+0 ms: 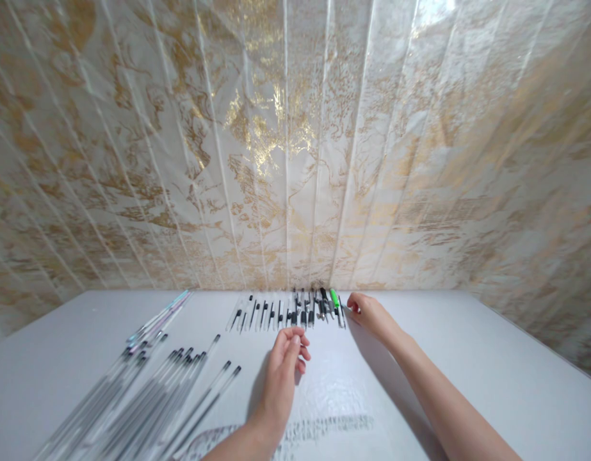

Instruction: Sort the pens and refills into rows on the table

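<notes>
Near the wall, a row of pens and pen parts (pixel 280 314) lies side by side, clear barrels with black grips and caps. At its right end are a bright green highlighter (pixel 334 298) and a thin dark pen (pixel 342 314). Just right of these, my right hand (pixel 368 314) rests with its fingers curled inward; whatever they may hold is hidden. My left hand (pixel 286 360) is in front of the row, fingers loosely bent and apart, with nothing seen in it.
Long black-tipped refills (pixel 151 397) lie in bundles at the left on the white table (pixel 497 384). Behind them is a bunch of pale blue and purple sticks (pixel 161 317). A gold-patterned sheet (pixel 285 160) covers the wall. Blurred dark markings (pixel 333 424) show near the front.
</notes>
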`<state>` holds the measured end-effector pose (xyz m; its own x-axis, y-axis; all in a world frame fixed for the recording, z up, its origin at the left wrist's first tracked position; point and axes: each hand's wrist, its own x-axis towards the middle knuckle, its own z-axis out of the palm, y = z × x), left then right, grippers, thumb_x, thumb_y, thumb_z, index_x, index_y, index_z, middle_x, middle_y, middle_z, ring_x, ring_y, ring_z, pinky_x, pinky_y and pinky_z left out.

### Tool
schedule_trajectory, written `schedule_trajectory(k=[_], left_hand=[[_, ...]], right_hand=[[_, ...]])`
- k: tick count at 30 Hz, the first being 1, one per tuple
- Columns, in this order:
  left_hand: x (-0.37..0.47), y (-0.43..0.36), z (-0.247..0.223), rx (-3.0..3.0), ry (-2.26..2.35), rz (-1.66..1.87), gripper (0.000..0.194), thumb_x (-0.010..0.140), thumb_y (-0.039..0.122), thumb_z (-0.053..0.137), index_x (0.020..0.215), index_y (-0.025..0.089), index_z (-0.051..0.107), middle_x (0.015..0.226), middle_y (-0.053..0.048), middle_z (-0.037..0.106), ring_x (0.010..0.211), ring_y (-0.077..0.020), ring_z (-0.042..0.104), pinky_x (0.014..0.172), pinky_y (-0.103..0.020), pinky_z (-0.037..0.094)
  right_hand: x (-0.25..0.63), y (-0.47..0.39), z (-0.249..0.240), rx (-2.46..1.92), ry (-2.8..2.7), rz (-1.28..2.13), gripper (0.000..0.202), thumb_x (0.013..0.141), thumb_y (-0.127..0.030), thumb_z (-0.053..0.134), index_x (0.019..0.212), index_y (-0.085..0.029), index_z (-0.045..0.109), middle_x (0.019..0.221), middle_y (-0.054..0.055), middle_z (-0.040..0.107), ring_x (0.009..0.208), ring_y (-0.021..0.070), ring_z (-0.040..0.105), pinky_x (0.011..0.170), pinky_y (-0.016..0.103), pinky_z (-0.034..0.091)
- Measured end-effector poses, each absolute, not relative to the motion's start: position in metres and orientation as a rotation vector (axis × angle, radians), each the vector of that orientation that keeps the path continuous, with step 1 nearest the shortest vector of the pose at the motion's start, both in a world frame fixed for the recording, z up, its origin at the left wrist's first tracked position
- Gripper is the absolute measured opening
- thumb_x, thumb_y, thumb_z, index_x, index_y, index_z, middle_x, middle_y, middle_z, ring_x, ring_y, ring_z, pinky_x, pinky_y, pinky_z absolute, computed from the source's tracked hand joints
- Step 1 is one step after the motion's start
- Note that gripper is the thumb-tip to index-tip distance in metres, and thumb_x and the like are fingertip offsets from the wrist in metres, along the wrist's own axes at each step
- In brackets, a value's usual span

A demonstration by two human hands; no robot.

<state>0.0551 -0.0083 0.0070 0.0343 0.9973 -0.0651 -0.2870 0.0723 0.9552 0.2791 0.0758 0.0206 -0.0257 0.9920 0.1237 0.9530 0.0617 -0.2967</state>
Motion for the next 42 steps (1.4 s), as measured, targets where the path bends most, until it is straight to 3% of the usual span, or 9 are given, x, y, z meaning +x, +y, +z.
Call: schedule_trajectory(k=[4,9,32,42], left_hand=[[0.056,-0.008,0.009,0.97,1.015,1.248,0.031,0.08,0.046,0.06,0.093,0.018,0.058,0.085,-0.003,0.059,0.063,-0.0114,0.051,0.055,-0.023,0.039],[0.056,-0.01,0.011,1.016,1.011,1.214,0.03,0.081,0.046,0.056,0.094,0.018,0.056,0.085,-0.002,0.057,0.064,-0.0116,0.05,0.055,-0.023,0.038],[0.054,-0.009,0.0,1.247,1.003,1.071,0.02,0.089,0.036,0.042,0.098,0.019,0.05,0.087,-0.001,0.054,0.067,-0.0118,0.047,0.057,-0.025,0.036],[0.054,-0.01,0.005,1.266,1.006,1.047,0.018,0.089,0.034,0.042,0.097,0.019,0.05,0.088,-0.001,0.054,0.069,-0.0126,0.048,0.06,-0.025,0.038]], right_hand=[[0.274,0.075,0.019,-1.943,-2.048,0.208,0.019,0.08,-0.01,0.055,0.097,-0.013,0.062,0.086,0.008,0.068,0.077,0.0167,0.061,0.069,0.023,0.038],[0.258,0.068,0.019,-1.966,-2.024,0.168,0.028,0.085,-0.03,0.058,0.108,-0.014,0.056,0.108,0.013,0.06,0.088,0.0207,0.062,0.072,0.027,0.04],[0.276,0.076,0.009,-1.935,-2.059,0.293,0.036,0.074,-0.017,0.057,0.11,-0.014,0.058,0.11,0.012,0.056,0.096,0.0227,0.058,0.078,0.027,0.04],[0.277,0.078,0.003,-1.875,-2.035,0.253,0.027,0.08,-0.022,0.053,0.106,-0.016,0.057,0.105,0.01,0.056,0.093,0.0214,0.059,0.078,0.027,0.04]])
